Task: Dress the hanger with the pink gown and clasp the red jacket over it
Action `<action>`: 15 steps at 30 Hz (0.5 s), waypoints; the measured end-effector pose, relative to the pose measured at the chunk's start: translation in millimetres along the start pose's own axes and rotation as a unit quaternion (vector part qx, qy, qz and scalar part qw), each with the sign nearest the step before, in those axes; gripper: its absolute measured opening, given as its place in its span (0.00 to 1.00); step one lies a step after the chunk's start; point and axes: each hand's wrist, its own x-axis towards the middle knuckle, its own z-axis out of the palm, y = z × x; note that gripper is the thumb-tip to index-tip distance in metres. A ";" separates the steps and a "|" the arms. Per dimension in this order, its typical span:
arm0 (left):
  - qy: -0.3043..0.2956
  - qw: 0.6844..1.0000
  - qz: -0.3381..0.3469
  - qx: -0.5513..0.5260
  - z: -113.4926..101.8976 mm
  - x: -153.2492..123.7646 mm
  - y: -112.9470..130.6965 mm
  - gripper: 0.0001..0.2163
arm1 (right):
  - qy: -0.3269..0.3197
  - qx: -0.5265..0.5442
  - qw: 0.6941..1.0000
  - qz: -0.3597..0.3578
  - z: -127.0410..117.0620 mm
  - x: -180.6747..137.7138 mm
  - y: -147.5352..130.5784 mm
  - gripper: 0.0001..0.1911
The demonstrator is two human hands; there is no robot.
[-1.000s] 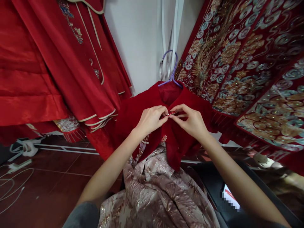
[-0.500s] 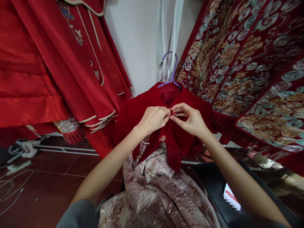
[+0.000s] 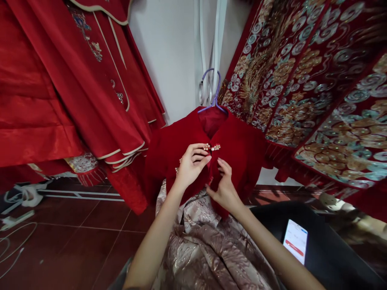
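Note:
A dark red velvet jacket [image 3: 242, 141] hangs on a purple hanger [image 3: 215, 100] in front of me. Across its front opening lies a beaded flower clasp [image 3: 215, 148], one part on each side. My left hand [image 3: 192, 165] is at the left front panel just below the clasp, fingers loosely bent and apart, fingertips close to the beads. Lower on the right panel is my right hand [image 3: 226, 189], thumb and fingers spread by the front edge. A small second ornament is partly hidden between the hands. Below hangs a pinkish patterned brocade garment [image 3: 202, 241].
Red garments with pale piping [image 3: 99, 100] hang at the left. Richly embroidered red garments [image 3: 290, 92] hang at the right. A phone [image 3: 295, 243] lies on a black surface [image 3: 326, 237] at lower right. White cables [image 3: 27, 233] lie on the tiled floor.
Both hands were pinching together at the upper clasp, covering it. They have come apart and moved lower, the right hand most, and the clasp now shows across the opening.

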 end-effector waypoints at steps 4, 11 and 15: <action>0.019 0.994 -0.050 -0.098 6.1 -9.8 -8.5 0.10 | 0.050 0.034 0.994 0.093 -15.5 -6.8 -0.5 0.14; -0.012 0.989 -0.105 -0.103 12.0 -26.8 -21.1 0.14 | 0.109 0.032 0.990 0.085 -44.1 -5.2 -35.7 0.02; 0.046 0.983 -0.111 -0.141 8.8 -39.8 -22.1 0.09 | -0.003 0.122 0.989 0.079 -22.8 -6.0 -52.4 0.15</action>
